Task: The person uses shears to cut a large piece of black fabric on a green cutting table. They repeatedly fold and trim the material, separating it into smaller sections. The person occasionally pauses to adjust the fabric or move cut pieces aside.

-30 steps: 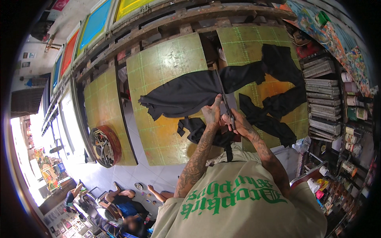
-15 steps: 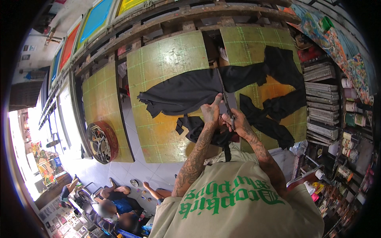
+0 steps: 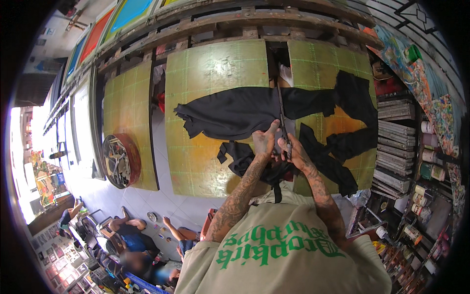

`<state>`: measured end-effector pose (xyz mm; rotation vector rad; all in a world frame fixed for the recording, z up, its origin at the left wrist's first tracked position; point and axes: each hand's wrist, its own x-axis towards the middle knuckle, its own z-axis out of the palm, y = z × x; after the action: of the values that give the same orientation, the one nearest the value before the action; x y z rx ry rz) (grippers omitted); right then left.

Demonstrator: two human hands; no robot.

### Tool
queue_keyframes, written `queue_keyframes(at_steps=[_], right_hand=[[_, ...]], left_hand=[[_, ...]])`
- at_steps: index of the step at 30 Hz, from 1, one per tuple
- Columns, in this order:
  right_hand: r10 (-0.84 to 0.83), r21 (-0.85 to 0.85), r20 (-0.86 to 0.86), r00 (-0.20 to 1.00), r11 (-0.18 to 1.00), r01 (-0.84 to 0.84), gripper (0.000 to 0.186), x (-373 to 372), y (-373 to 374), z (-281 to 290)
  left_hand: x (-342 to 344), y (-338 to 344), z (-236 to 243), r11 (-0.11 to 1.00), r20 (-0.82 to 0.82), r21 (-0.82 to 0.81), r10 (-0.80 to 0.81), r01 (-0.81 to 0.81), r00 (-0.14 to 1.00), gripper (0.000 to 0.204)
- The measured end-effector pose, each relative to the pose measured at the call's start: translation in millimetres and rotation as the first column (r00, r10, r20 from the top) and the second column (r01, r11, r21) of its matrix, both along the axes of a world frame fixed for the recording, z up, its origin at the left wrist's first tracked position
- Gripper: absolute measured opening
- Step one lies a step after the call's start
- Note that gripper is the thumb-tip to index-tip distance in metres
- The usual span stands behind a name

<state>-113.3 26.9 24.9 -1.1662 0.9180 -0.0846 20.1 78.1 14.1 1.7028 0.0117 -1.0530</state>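
Coloured screens: at least 3 framed panels (image 3: 98, 35) are seen at upper left.
Other people: at least 2 people (image 3: 134, 240) are seen at lower left, partly hidden.
Round tub: 1 red-sided tub (image 3: 131, 156), filled with small items, is set on the left board (image 3: 127, 100).
Boards: 3 grid-lined boards are counted, the middle board (image 3: 210, 63) and right board (image 3: 318, 61) included.
Black cloth: the cloth (image 3: 227, 115) is spread across 2 boards and the gap between; separate pieces cannot be counted.
Left hand: 1 hand (image 3: 265, 140) is placed at the cloth's near edge, thumb raised beside the tool; any pinch cannot be told.
Long dark tool: 1 tool (image 3: 282, 117) is laid across the cloth.
Right hand: 1 hand (image 3: 296, 153) is closed around the tool's near end.
Grey frames: 1 stack (image 3: 394, 147) is seen.
Jars: at least 5 jars (image 3: 431, 171) are seen.
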Motion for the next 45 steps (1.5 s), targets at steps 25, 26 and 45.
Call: queue_keyframes(at_steps=[25,26,45], right_hand=[[0.024,-0.071,-0.005,1.000,0.997,-0.025,0.066,7.5,-17.9,-4.1],[0.030,-0.073,-0.015,0.999,0.997,-0.031,0.066,6.7,-18.9,-4.8],[0.003,-0.091,0.044,0.999,0.996,0.001,0.054,12.1,-28.0,-8.9]], left_hand=[[1.9,0.8,8.6,1.000,-0.037,-0.014,-0.008,0.008,0.999,0.042],[2.1,1.4,9.6,1.000,-0.015,-0.015,-0.023,0.022,1.000,0.043],[7.2,0.9,35.8,1.000,-0.016,-0.006,-0.021,0.021,1.000,0.046]])
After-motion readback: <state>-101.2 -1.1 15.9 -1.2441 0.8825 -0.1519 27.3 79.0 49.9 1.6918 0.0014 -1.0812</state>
